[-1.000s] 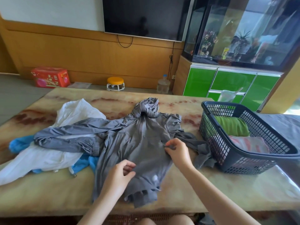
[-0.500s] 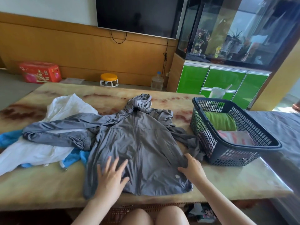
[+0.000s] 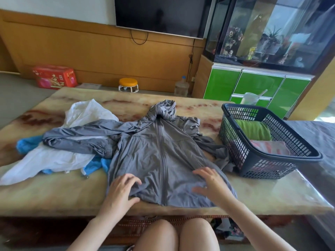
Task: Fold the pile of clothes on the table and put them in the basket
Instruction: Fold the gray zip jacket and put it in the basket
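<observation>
A grey hooded zip jacket (image 3: pixel 163 151) lies front up on the marble table (image 3: pixel 54 196), its hood pointing away from me. One sleeve stretches left over a white garment (image 3: pixel 47 160) and a blue garment (image 3: pixel 27 145). The other sleeve is bunched against the dark blue basket (image 3: pixel 262 167). My left hand (image 3: pixel 121 189) rests on the jacket's lower left near the hem, fingers loosely bent. My right hand (image 3: pixel 212 185), blurred, presses the lower right with fingers spread. In the basket lie a green folded piece (image 3: pixel 253 129) and a pink striped one (image 3: pixel 270 147).
A plastic cup with a straw (image 3: pixel 251 98) stands behind the basket. Beyond the table, on the floor, are an orange stool (image 3: pixel 128 84), a red box (image 3: pixel 54 77) and a water bottle (image 3: pixel 181 86). A green cabinet (image 3: pixel 257 86) and a fish tank stand at the back right.
The jacket was spread flat from a bunched state. My left hand's fingers have bent near the hem. My right hand moved in from the right edge onto the front panel.
</observation>
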The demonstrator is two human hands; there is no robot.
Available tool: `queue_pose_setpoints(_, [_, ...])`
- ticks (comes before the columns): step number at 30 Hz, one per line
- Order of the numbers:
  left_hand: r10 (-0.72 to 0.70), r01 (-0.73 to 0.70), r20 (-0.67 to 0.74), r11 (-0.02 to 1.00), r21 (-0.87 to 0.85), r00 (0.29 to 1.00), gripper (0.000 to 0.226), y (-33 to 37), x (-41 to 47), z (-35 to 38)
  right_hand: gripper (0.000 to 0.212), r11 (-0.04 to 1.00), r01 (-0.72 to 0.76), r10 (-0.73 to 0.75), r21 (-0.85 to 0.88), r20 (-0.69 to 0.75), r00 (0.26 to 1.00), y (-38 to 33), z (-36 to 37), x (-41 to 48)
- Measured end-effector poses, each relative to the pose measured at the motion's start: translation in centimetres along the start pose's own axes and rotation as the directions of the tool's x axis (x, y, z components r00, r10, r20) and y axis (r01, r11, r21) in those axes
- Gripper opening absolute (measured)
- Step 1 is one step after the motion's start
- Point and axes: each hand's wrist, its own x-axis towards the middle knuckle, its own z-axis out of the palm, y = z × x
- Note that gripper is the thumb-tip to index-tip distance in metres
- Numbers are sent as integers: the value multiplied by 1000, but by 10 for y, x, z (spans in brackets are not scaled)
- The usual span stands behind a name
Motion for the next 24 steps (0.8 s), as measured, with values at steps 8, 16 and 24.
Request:
queue_pose_setpoints(8, [44, -47, -35, 996, -70, 998, 33, -21, 0, 2, 63, 979, 191, -187, -73, 57, 981, -13, 37, -19])
queue_pose_setpoints(16, [-72, 49, -202, 992, -117, 977, 19, -26, 25, -4, 16, 998, 12, 3, 68, -222, 975, -27, 16, 6])
queue_pose_setpoints(24, [-225, 222, -119, 974, -33, 967, 5, -15, 103, -34, 17, 972, -176, 201, 156, -163, 966, -33, -12, 102])
